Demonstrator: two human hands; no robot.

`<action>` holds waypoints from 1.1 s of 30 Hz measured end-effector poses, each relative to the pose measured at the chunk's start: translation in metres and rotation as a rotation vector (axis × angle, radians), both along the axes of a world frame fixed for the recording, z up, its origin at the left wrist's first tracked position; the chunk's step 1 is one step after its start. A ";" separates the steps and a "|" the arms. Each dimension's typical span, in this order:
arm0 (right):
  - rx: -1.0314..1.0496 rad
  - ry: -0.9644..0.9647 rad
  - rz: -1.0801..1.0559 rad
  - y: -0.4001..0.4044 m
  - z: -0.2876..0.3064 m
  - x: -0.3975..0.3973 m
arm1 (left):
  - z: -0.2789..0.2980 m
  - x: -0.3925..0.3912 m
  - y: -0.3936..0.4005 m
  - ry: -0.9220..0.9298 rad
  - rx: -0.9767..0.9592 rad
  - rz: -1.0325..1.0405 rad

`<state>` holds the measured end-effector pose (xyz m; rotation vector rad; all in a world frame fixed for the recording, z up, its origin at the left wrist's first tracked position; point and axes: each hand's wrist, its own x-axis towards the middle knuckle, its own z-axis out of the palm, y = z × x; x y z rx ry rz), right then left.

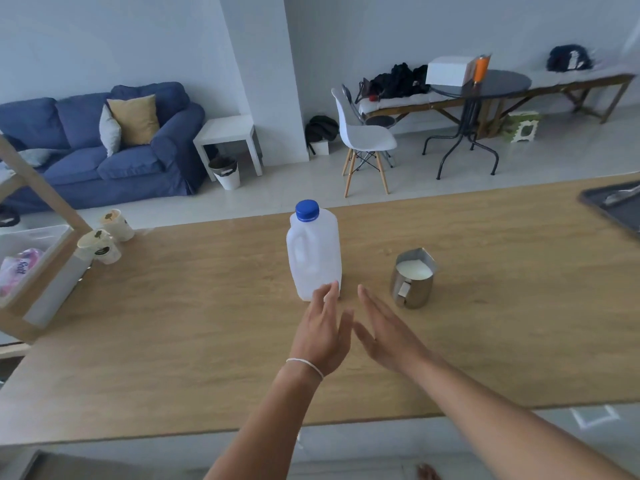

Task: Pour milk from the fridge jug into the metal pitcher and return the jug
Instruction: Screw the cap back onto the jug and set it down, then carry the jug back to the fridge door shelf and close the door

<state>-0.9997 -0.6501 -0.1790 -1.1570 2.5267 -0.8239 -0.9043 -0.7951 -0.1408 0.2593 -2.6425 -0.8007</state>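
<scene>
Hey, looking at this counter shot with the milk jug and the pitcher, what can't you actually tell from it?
Head view only:
- Milk left in the jug: its cloudy plastic hides the level.
- Whether the left hand touches the jug: its fingertips overlap the jug's base; contact unclear.
- Depth of milk in the metal pitcher: only the surface shows.
- Dark tray at the right: cut off by the frame edge, contents blurred.
- Print on the paper cups: too small.

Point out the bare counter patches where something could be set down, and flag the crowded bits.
Free: the wood left of the milk jug up to the paper cups, and right of the metal pitcher up to the dark tray. Crowded: between jug and pitcher, where the left hand and right hand hover.
</scene>
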 end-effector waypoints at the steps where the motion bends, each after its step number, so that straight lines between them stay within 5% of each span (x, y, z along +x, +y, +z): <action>1: -0.003 0.002 -0.013 0.008 -0.005 0.004 | -0.006 0.001 0.004 -0.042 0.001 -0.022; 11: 0.055 0.046 -0.218 0.098 -0.035 -0.005 | -0.043 -0.009 0.042 -0.371 -0.085 -0.155; 28: 0.202 0.045 -0.226 0.163 -0.052 -0.075 | -0.052 -0.056 0.094 -0.506 -0.072 -0.027; 33: 0.097 0.083 -0.225 0.156 -0.045 -0.084 | -0.046 -0.058 0.078 -0.471 -0.011 0.117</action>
